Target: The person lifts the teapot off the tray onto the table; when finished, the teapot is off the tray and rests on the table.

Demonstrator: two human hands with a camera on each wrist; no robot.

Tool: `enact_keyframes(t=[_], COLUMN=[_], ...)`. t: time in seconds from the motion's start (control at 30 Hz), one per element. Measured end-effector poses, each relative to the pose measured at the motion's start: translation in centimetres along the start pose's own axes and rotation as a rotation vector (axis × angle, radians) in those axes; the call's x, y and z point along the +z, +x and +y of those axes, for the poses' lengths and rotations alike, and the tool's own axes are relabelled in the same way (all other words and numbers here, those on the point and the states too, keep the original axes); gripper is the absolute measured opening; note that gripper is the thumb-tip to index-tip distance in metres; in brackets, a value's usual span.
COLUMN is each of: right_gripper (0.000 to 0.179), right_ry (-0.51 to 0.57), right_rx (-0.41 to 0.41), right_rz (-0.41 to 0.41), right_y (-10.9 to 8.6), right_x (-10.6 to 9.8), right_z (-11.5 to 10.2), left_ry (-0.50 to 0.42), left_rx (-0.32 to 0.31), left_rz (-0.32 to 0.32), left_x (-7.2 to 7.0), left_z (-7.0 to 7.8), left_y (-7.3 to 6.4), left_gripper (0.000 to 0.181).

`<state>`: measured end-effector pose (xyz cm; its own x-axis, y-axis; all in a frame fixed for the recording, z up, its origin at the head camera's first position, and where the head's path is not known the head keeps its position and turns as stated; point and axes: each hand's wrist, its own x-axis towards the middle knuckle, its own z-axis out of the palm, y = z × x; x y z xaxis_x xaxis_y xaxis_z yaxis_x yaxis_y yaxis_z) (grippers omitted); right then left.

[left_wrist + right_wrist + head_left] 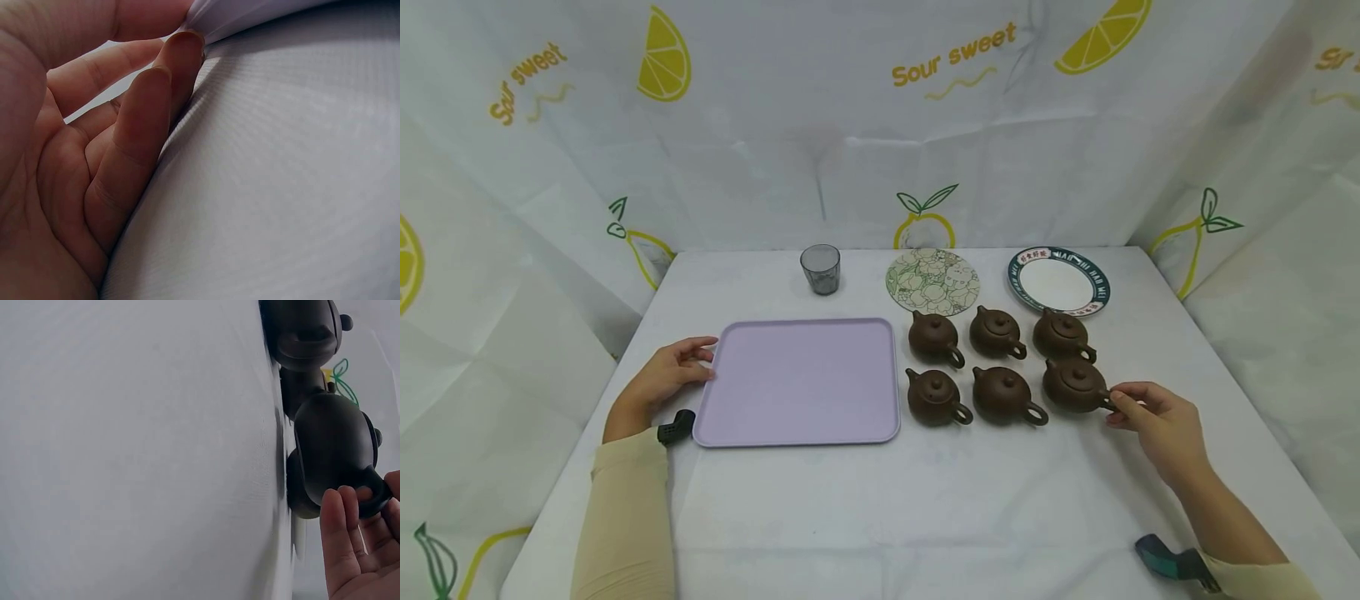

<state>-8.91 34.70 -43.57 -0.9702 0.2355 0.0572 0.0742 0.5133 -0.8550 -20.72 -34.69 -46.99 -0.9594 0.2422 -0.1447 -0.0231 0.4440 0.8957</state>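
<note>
At the left edge of a pale purple tray [797, 383], my left hand [662, 379] holds the rim with thumb and fingertips. The left wrist view shows the thumb and bent fingers [134, 119] meeting at the tray's edge. My right hand [1168, 429] pinches the handle of a dark brown teapot [1077, 385], the front right one of two rows; thumb and fingers are at its loop in the right wrist view. Beside it stand other brown teapots: two in front [1004, 394], [934, 397], and three behind, including the back right teapot [1060, 333].
A grey glass [821, 268] stands behind the tray. Behind the teapots lie a round green-patterned mat [932, 283] and a white plate with a dark green rim [1018, 279]. White printed cloth [820, 183] hangs around the table's back and sides.
</note>
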Motion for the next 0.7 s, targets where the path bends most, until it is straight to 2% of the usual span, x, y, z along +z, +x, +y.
enact_keyframes(t=[0.3,0.7], right_gripper=[0.028,0.029], right_ry=[-0.015,0.029], right_rx=[0.042,-0.009], right_rz=[-0.027,-0.139], right_y=[-0.4,-0.2], right_x=[-0.2,-1.1], right_z=[1.0,1.6], left_ry=[0.013,-0.028], left_rx=[-0.004,0.008], left_rz=[0.011,0.002], left_x=[-0.1,-0.1], left_z=[-0.2,-0.2], left_y=[0.0,-0.2], left_gripper=[0.066,0.067])
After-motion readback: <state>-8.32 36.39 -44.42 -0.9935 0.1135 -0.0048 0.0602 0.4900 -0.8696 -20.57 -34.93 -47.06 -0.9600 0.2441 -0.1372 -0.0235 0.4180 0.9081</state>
